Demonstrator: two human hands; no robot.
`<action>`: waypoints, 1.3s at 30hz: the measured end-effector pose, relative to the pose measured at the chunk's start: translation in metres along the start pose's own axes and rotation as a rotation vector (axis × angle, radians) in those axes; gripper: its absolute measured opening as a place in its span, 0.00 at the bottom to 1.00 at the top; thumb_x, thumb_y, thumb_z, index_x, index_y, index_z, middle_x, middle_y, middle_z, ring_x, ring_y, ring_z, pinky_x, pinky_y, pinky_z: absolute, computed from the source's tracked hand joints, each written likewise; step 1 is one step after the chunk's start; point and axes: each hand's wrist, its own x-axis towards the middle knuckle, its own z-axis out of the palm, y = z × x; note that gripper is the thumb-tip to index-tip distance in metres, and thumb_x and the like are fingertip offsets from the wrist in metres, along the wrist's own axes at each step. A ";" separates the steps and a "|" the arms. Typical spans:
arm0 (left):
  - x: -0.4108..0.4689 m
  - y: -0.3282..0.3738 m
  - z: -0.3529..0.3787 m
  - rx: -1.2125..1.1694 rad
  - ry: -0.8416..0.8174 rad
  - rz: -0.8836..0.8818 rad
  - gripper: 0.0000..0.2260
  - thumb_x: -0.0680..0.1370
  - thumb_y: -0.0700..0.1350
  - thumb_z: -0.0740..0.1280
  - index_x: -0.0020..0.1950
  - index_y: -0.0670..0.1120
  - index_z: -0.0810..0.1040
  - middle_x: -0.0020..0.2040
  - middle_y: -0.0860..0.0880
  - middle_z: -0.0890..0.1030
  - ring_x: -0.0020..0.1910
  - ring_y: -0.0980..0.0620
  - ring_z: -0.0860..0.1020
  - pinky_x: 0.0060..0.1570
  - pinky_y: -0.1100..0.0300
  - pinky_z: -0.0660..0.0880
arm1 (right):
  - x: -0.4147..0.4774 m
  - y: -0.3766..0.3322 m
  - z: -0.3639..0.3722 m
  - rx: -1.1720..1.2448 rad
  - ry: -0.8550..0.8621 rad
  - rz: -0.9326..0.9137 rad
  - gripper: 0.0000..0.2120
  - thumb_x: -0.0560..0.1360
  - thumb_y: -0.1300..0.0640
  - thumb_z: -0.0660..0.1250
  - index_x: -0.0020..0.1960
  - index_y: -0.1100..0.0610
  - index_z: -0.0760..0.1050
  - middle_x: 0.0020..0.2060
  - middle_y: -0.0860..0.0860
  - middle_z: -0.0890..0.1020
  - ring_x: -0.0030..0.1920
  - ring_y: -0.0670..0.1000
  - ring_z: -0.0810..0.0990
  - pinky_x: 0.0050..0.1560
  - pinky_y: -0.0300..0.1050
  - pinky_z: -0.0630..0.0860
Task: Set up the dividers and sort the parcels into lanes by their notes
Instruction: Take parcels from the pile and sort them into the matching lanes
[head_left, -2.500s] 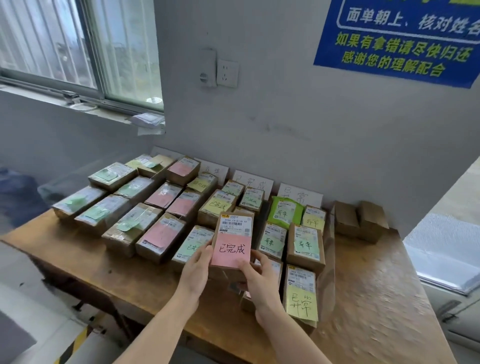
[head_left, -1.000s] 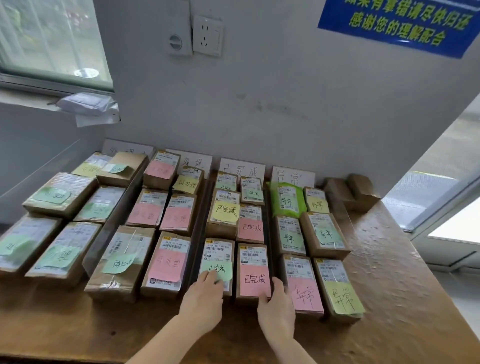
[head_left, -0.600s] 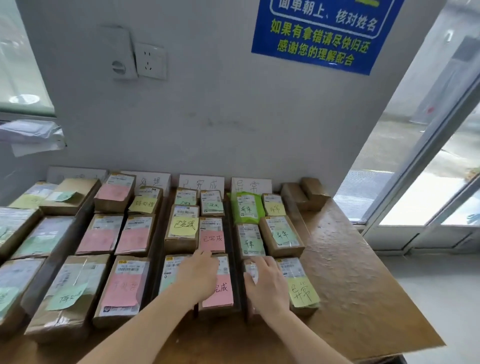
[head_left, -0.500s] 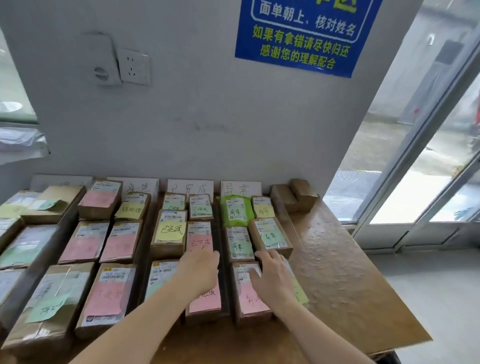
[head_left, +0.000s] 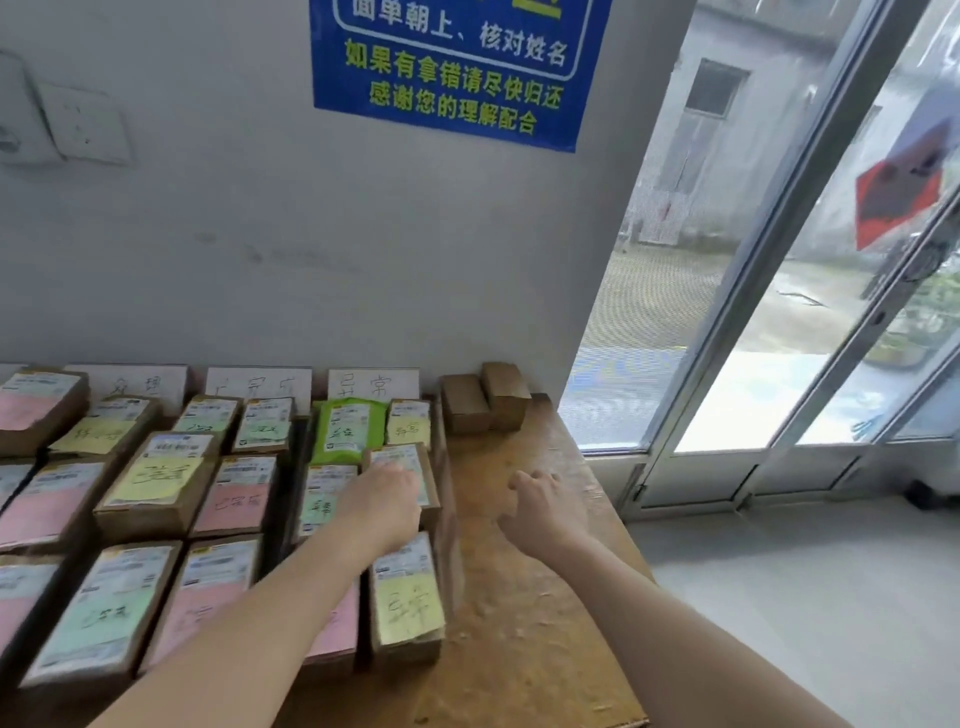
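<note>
Rightmost, lane card (head_left: 373, 384): "异常"

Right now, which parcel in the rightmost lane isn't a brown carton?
The green bag at the lane's far end, left side; the rest are brown boxes.

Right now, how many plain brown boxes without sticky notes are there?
2. Both sit side by side in the table's back corner by the wall: left box, right box. More may be out of view leftward.
</note>
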 end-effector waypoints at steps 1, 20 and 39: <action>0.005 0.012 0.001 -0.002 0.013 -0.003 0.11 0.80 0.45 0.60 0.61 0.44 0.73 0.63 0.46 0.74 0.63 0.47 0.71 0.58 0.52 0.73 | 0.005 0.011 -0.002 0.000 -0.004 -0.005 0.18 0.76 0.51 0.65 0.65 0.52 0.72 0.61 0.53 0.75 0.65 0.56 0.71 0.60 0.49 0.70; 0.175 0.091 0.021 0.044 0.000 -0.080 0.09 0.80 0.45 0.61 0.59 0.45 0.74 0.58 0.48 0.74 0.60 0.47 0.72 0.54 0.53 0.74 | 0.163 0.111 -0.012 -0.011 -0.041 -0.038 0.18 0.77 0.47 0.63 0.64 0.54 0.72 0.60 0.54 0.75 0.64 0.56 0.71 0.56 0.46 0.68; 0.304 0.082 0.073 0.031 -0.167 -0.269 0.23 0.81 0.49 0.63 0.75 0.47 0.66 0.74 0.44 0.65 0.73 0.43 0.62 0.68 0.48 0.67 | 0.335 0.110 0.038 0.149 -0.212 -0.133 0.28 0.77 0.43 0.64 0.73 0.53 0.64 0.74 0.56 0.63 0.72 0.58 0.63 0.67 0.54 0.69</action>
